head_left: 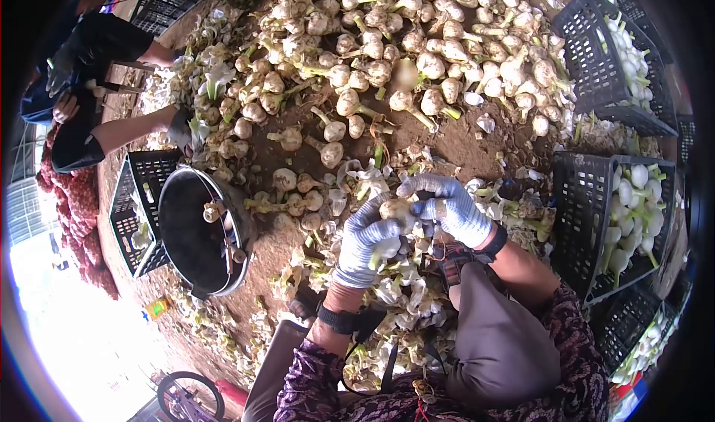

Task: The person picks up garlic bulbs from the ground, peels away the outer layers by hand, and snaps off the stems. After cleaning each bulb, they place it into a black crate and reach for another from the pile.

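Note:
Both hands wear pale knitted work gloves and meet in front of my knees. Between them is a brownish, soil-stained garlic bulb (395, 210). My left hand (361, 242) grips it from the left, fingers curled round its side. From the right, the thumb and fingers of my right hand (453, 207) close on the same bulb. Something whitish shows under my left hand; I cannot make out whether it is a stem or loose skin. Ahead of my hands, a large heap of unpeeled garlic bulbs (378, 72) with stubby stems covers the soil.
A black bucket (195, 228) with a few bulbs stands on the left beside a black crate (128, 221). Crates of clean white bulbs (633, 213) line the right. Peeled skins (406, 303) litter the ground beneath me. Another person (89, 79) sits at upper left.

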Demonstrator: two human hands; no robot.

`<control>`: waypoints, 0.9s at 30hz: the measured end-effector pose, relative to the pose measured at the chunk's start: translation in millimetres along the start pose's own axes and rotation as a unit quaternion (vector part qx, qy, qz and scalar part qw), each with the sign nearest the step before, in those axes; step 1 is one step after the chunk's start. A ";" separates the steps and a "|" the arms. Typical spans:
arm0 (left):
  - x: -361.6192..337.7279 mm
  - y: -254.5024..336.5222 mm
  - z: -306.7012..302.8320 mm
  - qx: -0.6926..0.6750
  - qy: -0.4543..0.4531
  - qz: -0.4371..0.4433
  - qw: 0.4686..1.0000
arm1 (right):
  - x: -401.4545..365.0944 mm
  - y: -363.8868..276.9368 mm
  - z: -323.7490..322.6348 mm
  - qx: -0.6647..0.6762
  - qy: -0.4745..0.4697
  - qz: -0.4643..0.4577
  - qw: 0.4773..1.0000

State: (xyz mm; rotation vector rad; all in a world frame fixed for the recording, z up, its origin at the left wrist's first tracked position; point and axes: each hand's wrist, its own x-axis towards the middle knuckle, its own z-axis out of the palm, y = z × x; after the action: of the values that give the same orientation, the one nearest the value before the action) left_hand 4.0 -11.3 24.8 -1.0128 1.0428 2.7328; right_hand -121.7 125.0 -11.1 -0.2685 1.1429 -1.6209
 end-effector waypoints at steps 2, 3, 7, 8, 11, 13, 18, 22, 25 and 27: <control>1.5 -6.0 -7.6 -0.071 -0.032 -0.033 0.996 | -0.1 5.8 -6.2 0.003 -0.015 -0.027 1.000; 2.7 -6.6 -4.7 -0.128 -0.039 -0.043 0.990 | 0.3 4.8 -7.7 0.009 -0.030 -0.031 0.999; 3.9 -10.1 0.2 -0.144 0.008 -0.037 0.989 | 2.9 -11.2 2.4 -0.090 0.004 -0.080 0.993; 4.1 -9.5 -2.8 -0.090 -0.004 -0.025 0.996 | 3.1 -10.0 1.8 -0.090 0.004 -0.080 0.993; 0.7 -2.1 8.2 -0.024 0.030 -0.002 0.999 | -2.6 -6.1 3.7 0.004 0.032 0.035 0.999; 3.8 -8.1 3.7 0.027 0.054 0.045 0.997 | 0.0 5.8 -0.1 -0.003 0.031 0.003 1.000; 6.7 -17.5 -11.2 -0.182 -0.058 -0.069 0.979 | 0.1 2.7 -5.1 0.027 -0.031 -0.030 0.999; 2.5 -10.1 6.2 -0.022 0.028 0.009 0.999 | 2.5 -3.4 1.7 -0.033 0.047 -0.028 0.998; -0.5 1.1 27.7 0.139 0.055 0.085 0.985 | 2.2 0.3 7.4 -0.030 0.084 -0.010 0.996; 0.1 -0.2 27.2 0.273 0.069 0.106 0.954 | 3.7 6.4 9.9 0.041 0.112 0.011 0.993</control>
State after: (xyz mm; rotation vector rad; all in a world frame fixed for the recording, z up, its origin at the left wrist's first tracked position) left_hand -11.3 5.5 39.8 -1.0420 1.8867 2.3007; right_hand -112.5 116.8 -12.3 -0.0203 1.2392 -1.7057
